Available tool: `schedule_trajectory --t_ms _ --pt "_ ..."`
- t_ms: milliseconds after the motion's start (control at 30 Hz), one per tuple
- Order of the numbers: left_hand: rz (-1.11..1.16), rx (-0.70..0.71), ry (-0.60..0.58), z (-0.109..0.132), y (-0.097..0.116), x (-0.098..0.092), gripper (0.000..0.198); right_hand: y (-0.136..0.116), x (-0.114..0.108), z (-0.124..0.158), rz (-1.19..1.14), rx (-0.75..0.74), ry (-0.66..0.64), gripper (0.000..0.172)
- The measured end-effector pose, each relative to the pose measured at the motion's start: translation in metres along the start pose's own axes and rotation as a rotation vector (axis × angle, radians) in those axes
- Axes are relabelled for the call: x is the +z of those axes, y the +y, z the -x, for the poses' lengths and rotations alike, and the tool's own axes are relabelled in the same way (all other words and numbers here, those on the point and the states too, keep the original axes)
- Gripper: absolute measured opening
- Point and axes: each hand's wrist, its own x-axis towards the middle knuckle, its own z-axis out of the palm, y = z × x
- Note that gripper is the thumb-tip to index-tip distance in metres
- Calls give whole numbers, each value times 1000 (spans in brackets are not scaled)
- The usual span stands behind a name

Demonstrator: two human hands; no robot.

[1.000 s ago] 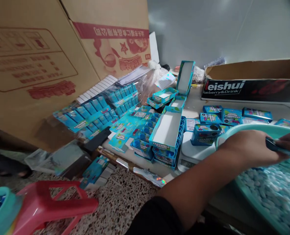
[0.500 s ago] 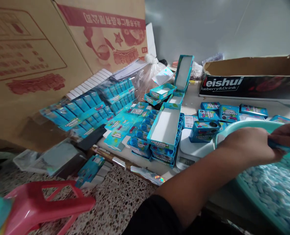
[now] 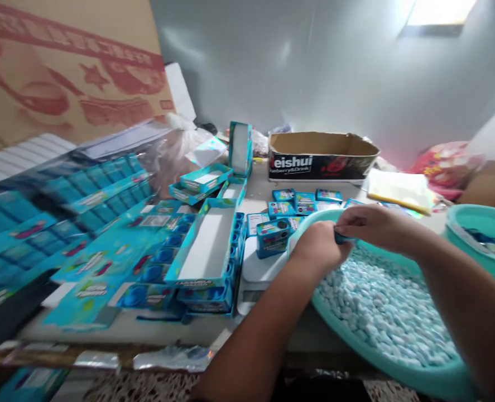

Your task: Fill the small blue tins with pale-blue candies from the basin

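My left hand (image 3: pixel 320 248) and my right hand (image 3: pixel 370 226) meet over the far rim of a wide teal basin (image 3: pixel 402 377) filled with small pale blue candies (image 3: pixel 381 307). Both hands pinch a small dark blue object (image 3: pixel 340 239) between their fingertips. Just left of my left hand a small blue candy box (image 3: pixel 272 237) stands on a white scale (image 3: pixel 258 271). Several similar blue boxes (image 3: pixel 301 201) lie on the table beyond the hands.
An open blue display tray (image 3: pixel 207 248) sits on stacked boxes at centre left, flat blue cartons (image 3: pixel 100 262) beside it. A black and brown cardboard tray (image 3: pixel 320 159) stands at the back, a large brown carton (image 3: pixel 63 72) at left, and another teal basin (image 3: pixel 481 237) at right.
The view has swung right and up, so the floor and red stool are out of sight. Both hands now show together over the basin, still pinching the small dark object.
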Motion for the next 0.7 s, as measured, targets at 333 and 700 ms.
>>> schedule_trajectory --t_ms 333,700 --pt "-11 -4 -1 -1 6 -4 27 3 -5 0 -121 -25 -59 16" --pt "20 -65 -10 -5 1 2 34 -4 -10 -2 -258 130 -117 13"
